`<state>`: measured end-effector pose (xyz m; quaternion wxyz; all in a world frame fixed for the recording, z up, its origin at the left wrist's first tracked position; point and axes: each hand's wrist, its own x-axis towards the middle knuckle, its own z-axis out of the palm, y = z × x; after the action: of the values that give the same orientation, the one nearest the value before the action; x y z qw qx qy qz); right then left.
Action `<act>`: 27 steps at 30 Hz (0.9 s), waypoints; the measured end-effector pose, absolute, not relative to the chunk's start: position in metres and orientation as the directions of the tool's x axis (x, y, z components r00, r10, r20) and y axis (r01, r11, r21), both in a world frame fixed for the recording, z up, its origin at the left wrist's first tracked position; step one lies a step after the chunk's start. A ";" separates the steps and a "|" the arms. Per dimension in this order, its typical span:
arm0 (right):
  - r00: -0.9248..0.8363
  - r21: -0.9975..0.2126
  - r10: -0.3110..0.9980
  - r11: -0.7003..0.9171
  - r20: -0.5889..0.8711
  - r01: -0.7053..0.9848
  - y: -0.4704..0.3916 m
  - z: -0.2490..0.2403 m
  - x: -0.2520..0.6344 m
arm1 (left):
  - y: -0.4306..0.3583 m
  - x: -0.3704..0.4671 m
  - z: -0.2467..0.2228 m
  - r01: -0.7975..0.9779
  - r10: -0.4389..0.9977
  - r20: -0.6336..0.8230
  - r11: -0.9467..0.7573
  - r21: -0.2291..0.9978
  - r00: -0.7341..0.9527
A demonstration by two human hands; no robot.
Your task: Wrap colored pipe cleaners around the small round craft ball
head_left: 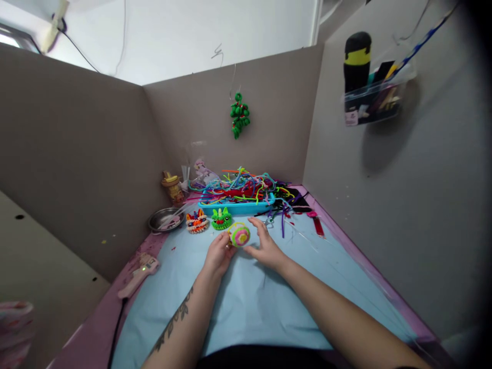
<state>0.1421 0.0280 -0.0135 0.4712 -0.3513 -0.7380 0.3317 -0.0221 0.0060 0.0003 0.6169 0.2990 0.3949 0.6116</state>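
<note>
My left hand (220, 252) is closed on the left side of a round fuzzy piece (240, 235) with pink, green, white and yellow rings. Just right of it is my right hand (266, 247), its thumb and fingers spread apart, with nothing between them. An orange and white fuzzy animal head (197, 222) and a green one (222, 219) sit on the light blue cloth (238, 307) beyond my left hand. Behind them, a blue tray (238, 208) holds a tangled heap of colourful fuzzy stems (246, 190).
A metal bowl (166, 220) and a brown cup (172, 188) stand at the left. A pink glue gun (139, 277) with a black cord lies nearer. Scissors (268, 223) and a red strip (319, 227) lie at the right. Grey partitions surround the table.
</note>
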 end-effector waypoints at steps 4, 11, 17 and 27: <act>-0.306 -0.959 0.915 0.282 0.264 0.016 0.035 -0.020 0.139 | 0.008 -0.024 0.001 -0.601 0.987 -0.161 0.128 0.789 -0.001; -0.274 -0.953 0.950 0.065 0.150 -0.296 0.043 -0.021 0.141 | 0.011 -0.026 0.000 -0.673 0.977 -0.198 0.196 0.713 0.075; -0.306 -0.939 0.949 -0.031 0.081 -0.343 0.039 -0.015 0.143 | 0.011 -0.025 -0.002 -0.671 0.967 -0.211 0.254 0.697 0.147; -0.333 -0.875 0.943 -0.176 -0.018 -0.452 0.040 -0.007 0.146 | -0.003 -0.019 0.007 -0.597 0.954 -0.137 0.276 0.753 0.268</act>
<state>0.1460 0.0396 -0.0065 0.4938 -0.2994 -0.4101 0.7060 -0.0188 -0.0029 0.0072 0.7395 0.2955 0.3019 0.5241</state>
